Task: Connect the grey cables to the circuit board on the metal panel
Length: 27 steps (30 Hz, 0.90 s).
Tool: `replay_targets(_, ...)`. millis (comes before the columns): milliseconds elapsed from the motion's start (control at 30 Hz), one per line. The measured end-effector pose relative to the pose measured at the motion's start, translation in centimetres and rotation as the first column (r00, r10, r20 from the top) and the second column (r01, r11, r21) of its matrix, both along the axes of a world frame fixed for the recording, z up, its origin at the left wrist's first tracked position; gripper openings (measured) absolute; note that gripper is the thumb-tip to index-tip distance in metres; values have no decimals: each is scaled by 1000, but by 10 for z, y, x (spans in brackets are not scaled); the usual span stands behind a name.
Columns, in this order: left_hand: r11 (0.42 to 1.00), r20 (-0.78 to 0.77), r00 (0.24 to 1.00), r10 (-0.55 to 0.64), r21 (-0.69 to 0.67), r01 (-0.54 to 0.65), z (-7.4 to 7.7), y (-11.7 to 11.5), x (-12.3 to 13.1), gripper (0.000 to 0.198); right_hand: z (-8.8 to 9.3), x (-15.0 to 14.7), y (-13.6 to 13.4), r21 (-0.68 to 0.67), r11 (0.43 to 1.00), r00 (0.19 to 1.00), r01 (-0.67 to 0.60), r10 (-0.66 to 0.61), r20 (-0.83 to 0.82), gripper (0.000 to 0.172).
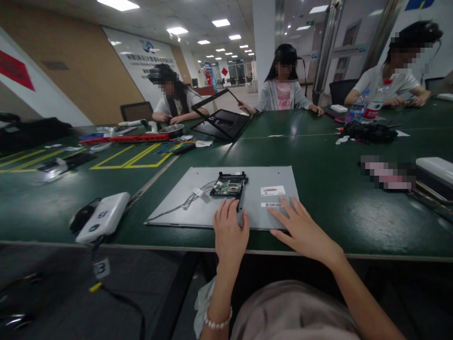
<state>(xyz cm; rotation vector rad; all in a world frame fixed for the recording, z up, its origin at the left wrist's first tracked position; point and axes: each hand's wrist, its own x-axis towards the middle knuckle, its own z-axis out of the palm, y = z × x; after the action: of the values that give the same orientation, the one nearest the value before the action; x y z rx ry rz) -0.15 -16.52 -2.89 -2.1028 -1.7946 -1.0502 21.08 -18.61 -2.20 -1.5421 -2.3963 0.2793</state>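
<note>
A flat grey metal panel lies on the green table in front of me. A small black circuit board sits on its middle, with thin grey wires running off to the left. Two white barcode labels are stuck to its right part. My left hand lies flat on the panel's near edge, fingers stretched toward the board. My right hand rests open with spread fingers on the panel's near right corner. Neither hand holds anything.
A white device with a cable lies at the near left edge. Across the table three people sit; one handles a black frame and panel. Water bottles, a black bag, a white box and red tools stand around.
</note>
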Motion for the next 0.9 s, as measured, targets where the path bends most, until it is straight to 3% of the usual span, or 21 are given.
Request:
replay_targets(300,978,-199,972,124,-140,-154,13,1,-5,35,-1,-19,-1,23,1000,1000,1,-1,-3,59)
replay_targets(600,946,-334,934,130,-239,-217,18,18,-23,43,-7,-19,-1,76,997,1000,5,-5,10,57)
replay_targets(900,873,-370,922,114,-406,-272,34,61,-33,46,-4,-20,-4,76,997,1000,11,-12,15,55)
